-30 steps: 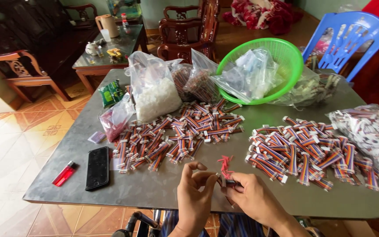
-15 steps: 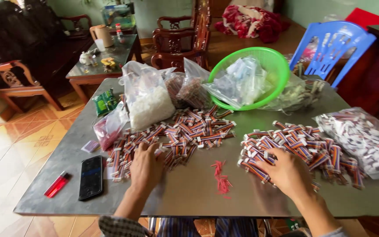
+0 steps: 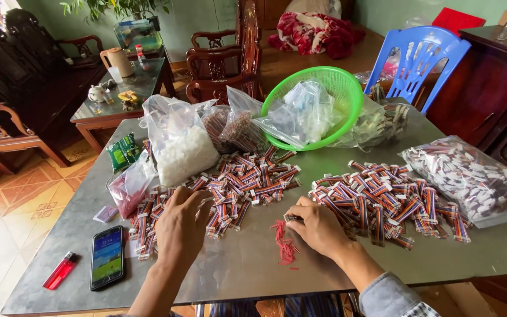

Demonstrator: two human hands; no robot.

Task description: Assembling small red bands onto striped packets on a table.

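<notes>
Cable bundles, short and striped with white plugs at the ends, lie in two heaps on the grey metal table [image 3: 253, 264]. Left to right:

Red lighter [image 3: 60, 270] and phone [image 3: 107, 257] near the left front corner, apart from the work.

Left hand [image 3: 183, 226] rests palm down on the near edge of the left cable heap [image 3: 230, 185], fingers loosely spread over a few bundles; whether it grips one I cannot tell. Looks like a picking-up step: a bundle being chosen from this heap.

Small scatter of red ties [image 3: 284, 245] lies on bare table between the hands.

Right hand [image 3: 318, 226] sits at the near left edge of the right cable heap [image 3: 382, 199], fingers curled, tips pinching something small. Next move likely calls for lifting single pieces clear without dragging their neighbours.

Containers: pink-tinted bag [image 3: 129, 186] at the left, contents unclear; clear bag of white pieces [image 3: 180, 147]; two bags of dark small parts [image 3: 233, 126]; green basket [image 3: 347, 97] holding crumpled clear bags; far right, a clear bag of white-plugged cables [image 3: 476, 179].
</notes>
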